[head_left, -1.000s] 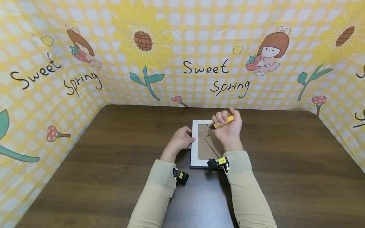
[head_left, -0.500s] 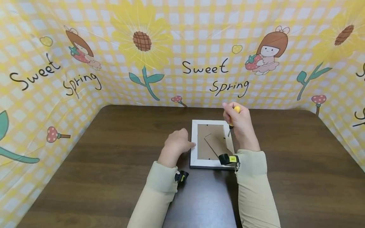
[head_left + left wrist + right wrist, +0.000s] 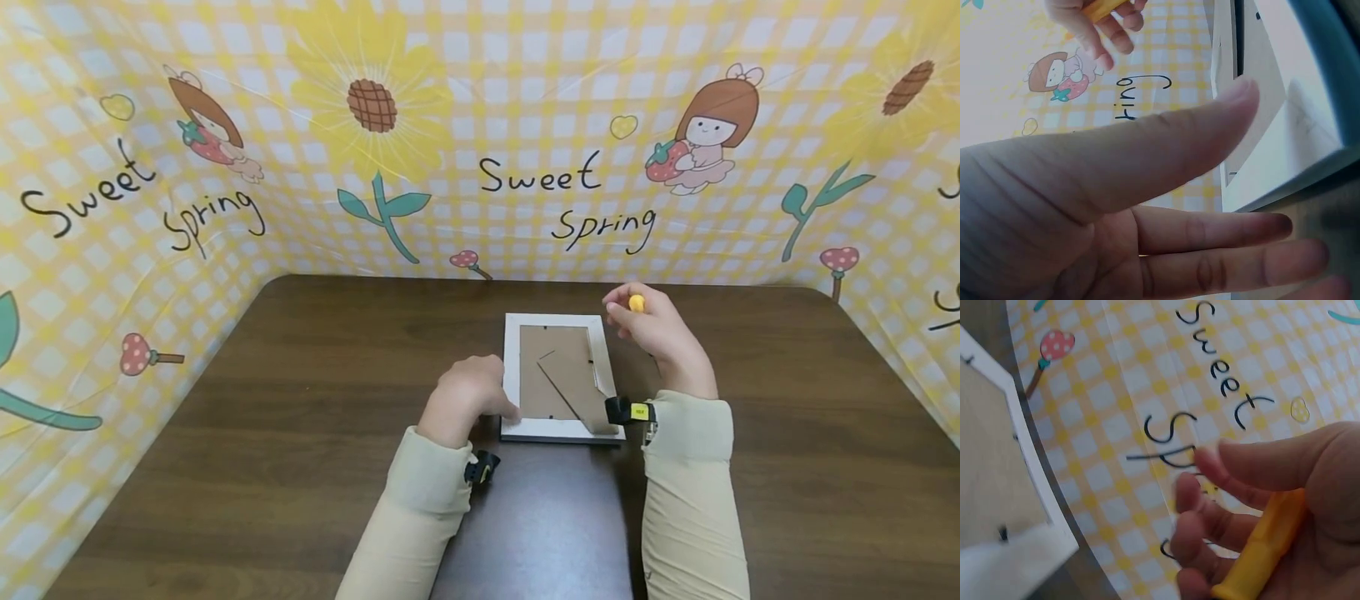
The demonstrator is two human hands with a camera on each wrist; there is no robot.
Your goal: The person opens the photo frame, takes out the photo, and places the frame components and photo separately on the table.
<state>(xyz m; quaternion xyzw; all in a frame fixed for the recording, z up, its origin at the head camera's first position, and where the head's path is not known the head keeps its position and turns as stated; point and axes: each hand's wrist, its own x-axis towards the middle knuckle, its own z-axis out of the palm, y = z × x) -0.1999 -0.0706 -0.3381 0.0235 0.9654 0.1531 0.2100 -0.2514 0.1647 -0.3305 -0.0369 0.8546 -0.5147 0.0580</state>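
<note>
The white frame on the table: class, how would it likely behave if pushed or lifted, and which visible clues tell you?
The white frame would probably stay stiff when lifted, since its borders look straight and unbent. Lying flat, it seems likelier to slide than roll or tip. The shiny-looking table might let it slide easily.

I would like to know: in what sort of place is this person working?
Probably an improvised recording booth; the room itself is hidden. The dark wood-grain table is screened at its far edge and both sides by a yellow gingham "Sweet Spring" cloth, and the person wears wrist cameras.
</note>
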